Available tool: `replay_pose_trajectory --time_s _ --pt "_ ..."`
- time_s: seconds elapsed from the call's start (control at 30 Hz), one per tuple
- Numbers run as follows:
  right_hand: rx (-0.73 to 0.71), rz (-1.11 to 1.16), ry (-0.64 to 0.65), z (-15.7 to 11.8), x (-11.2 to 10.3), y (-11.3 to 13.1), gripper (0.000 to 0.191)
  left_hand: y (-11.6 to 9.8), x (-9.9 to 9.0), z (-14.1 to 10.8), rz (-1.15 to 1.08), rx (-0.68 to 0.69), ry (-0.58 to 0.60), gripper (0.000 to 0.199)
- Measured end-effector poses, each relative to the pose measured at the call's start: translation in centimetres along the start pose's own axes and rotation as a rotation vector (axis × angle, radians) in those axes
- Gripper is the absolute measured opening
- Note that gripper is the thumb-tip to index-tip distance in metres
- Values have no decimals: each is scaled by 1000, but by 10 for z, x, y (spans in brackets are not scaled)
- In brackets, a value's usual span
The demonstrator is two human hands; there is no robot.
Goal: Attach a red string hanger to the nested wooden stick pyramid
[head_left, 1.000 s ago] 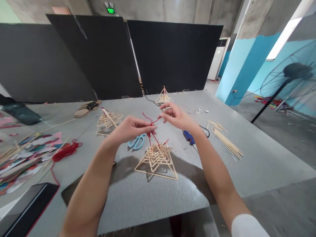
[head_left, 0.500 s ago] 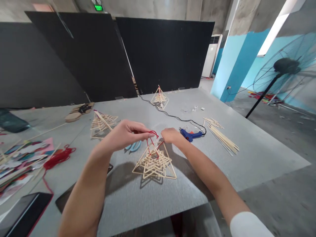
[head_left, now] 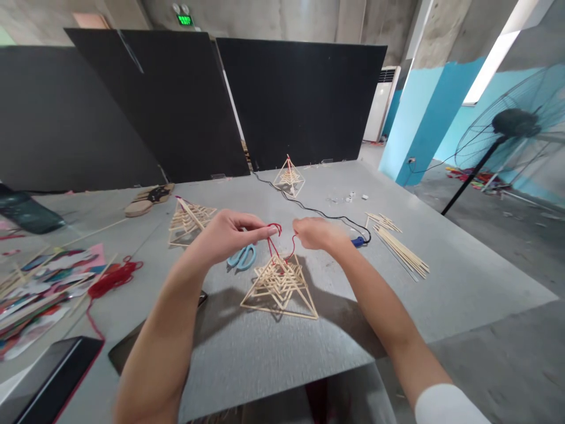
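**Right hand lifts; one strand drawn up from the frame**

Half a second ago the right hand (head_left: 314, 233) was down beside the peak of the frame (head_left: 281, 282). Now it sits higher and farther out, covering most of the glue gun (head_left: 359, 241), with only a blue end showing.

A red strand (head_left: 293, 246), short before, now runs in a longer, slack curve from the frame to its fingertips. Fingers folded narrow; I take the strand as pinched, though the grip itself is partly hidden.

Left hand (head_left: 236, 235): little changed, thumb and fingers closed on the red yarn (head_left: 277, 226), a loop standing out past the tips. Two lines drop from there to the frame.

Frame: appears to rest on the table (head_left: 273, 359), between the forearms and below both hands. Scissors (head_left: 242, 257) lie just behind, near the left hand.

Reading: strands being gathered over the peak; no finished knot visible to me.
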State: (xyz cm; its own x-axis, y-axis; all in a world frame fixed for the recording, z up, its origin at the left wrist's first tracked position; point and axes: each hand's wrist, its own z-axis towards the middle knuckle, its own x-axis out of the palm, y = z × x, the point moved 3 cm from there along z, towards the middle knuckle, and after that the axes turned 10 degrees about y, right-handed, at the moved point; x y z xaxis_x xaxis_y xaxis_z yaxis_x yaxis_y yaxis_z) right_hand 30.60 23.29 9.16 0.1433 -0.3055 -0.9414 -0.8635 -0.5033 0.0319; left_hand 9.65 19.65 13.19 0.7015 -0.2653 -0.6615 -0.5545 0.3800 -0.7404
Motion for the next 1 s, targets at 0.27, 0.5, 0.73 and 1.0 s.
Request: replay_pose_trajectory --time_s 0.27,0.5,0.73,1.0 --pt "-141 41 -288 -48 -23 17 23 4 2 7 17 -89 -59 40" --pt "-233 152 -430 -65 -34 26 19 4 1 6 -46 -60 -121 39" --pt "-424 283 -536 -63 -33 34 19 0 -8 -2 -83 25 -69 33" --pt "-466 360 -623 -66 -36 37 15 -9 -7 -8 -116 74 -150 32"
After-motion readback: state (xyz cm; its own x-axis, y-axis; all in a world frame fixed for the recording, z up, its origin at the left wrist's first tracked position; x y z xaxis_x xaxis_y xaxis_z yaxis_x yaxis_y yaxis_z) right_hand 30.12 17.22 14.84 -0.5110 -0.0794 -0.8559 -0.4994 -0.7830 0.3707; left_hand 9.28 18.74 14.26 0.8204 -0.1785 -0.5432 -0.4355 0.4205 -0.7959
